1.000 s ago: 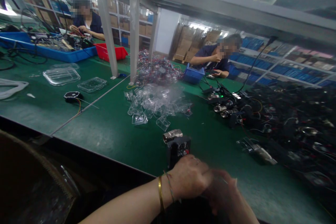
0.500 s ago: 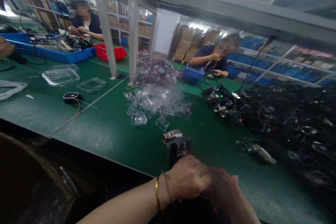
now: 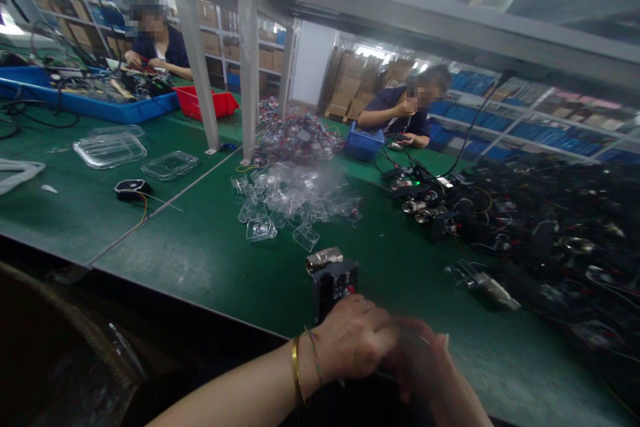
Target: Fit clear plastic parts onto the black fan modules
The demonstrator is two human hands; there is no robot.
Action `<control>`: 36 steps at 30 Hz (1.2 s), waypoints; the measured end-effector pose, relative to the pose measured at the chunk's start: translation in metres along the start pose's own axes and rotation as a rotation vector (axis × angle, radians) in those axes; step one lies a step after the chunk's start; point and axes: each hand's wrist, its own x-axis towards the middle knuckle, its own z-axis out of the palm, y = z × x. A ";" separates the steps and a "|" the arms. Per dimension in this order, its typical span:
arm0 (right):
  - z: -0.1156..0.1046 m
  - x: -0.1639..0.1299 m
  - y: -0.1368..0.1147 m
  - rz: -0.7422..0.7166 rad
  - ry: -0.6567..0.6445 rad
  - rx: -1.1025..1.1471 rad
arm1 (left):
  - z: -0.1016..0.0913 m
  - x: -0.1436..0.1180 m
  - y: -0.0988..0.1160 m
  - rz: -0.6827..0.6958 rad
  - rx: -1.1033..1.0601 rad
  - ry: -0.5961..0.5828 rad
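Note:
My left hand (image 3: 353, 339), with a gold bangle and a thin cord at the wrist, is closed, its fingers curled toward my right hand. My right hand (image 3: 425, 361) meets it near the table's front edge; a hazy patch blurs its fingers, which look bent together. What is between the two hands is hidden. Just beyond my left knuckles stands a black housing (image 3: 325, 285) with red and silver parts in its face. A shiny metal cylinder (image 3: 325, 259) sticks out at its top. Whether my left hand touches the housing I cannot tell.
Clear plastic pieces (image 3: 293, 197) lie heaped ahead, with tangled wired parts (image 3: 300, 137) behind. Black assemblies (image 3: 540, 233) pile up on the right. Grey shelf posts (image 3: 247, 67) rise from the green table (image 3: 200, 267). Two people sit opposite, near a red bin (image 3: 205, 103) and a blue bin (image 3: 364, 142).
The view has shifted slightly, so things sit a little further left. Another person's hand at the left edge has gone out of view. My hands keep nearly the same pose.

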 end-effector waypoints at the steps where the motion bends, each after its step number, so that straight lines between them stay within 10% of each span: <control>1: 0.000 0.000 0.001 0.000 0.000 0.000 | 0.000 0.000 0.000 -0.001 0.002 -0.010; 36: 0.003 0.002 0.007 -0.020 0.022 0.048 | -0.007 0.000 0.004 0.009 0.011 0.022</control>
